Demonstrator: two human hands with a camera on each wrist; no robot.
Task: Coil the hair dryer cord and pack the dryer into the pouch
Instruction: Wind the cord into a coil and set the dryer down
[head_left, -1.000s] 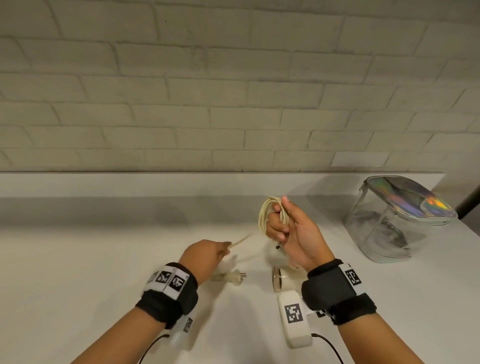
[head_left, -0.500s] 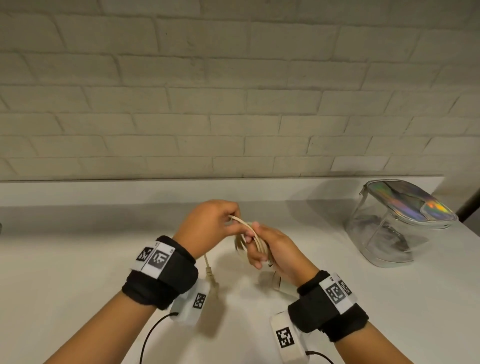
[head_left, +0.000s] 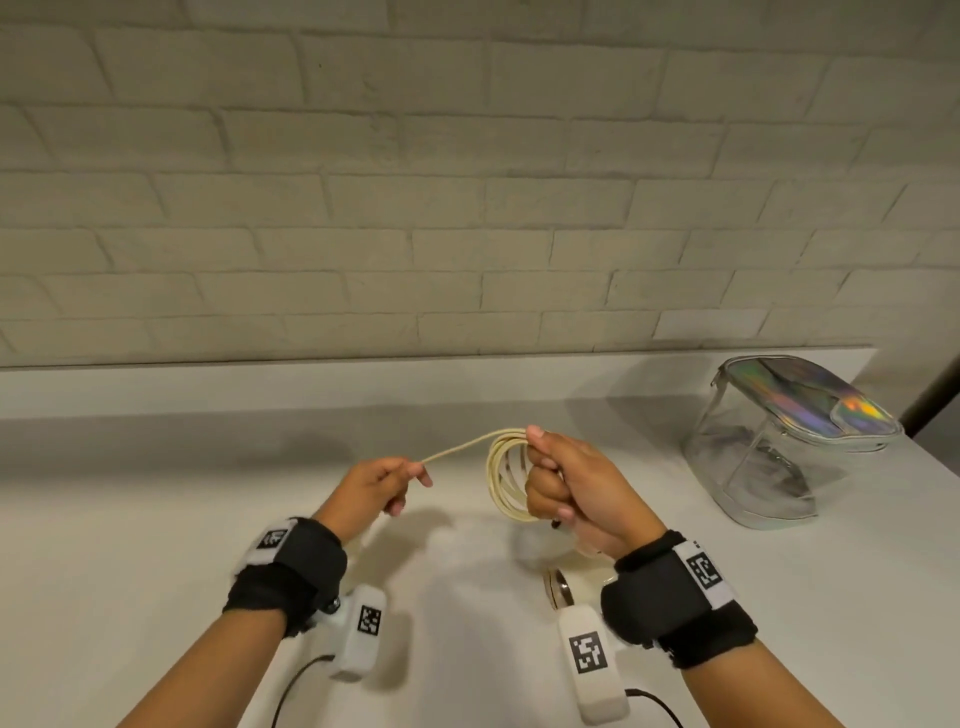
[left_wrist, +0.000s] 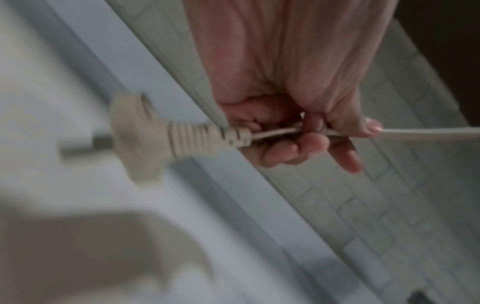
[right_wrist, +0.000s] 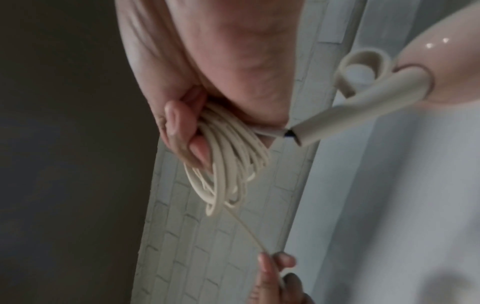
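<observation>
Glossy cream hair dryer (right_wrist: 426, 67) sits on the white counter (head_left: 156, 519) right under the right hand (head_left: 576, 483), which grips the coiled cream cord (head_left: 506, 478). Left of the dryer, left hand (head_left: 371, 486) pinches the cord's tail by its plug (left_wrist: 145, 135); the clear holographic-lidded pouch (head_left: 779, 441) stands farther back right

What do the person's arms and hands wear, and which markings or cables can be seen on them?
The forearms are bare; no sleeves show. Each wrist carries a thick black band with a white strip printed with square black-and-white codes. Under each wrist hangs a white camera box bearing one such code, and a thin black cable leaves each box.
</observation>
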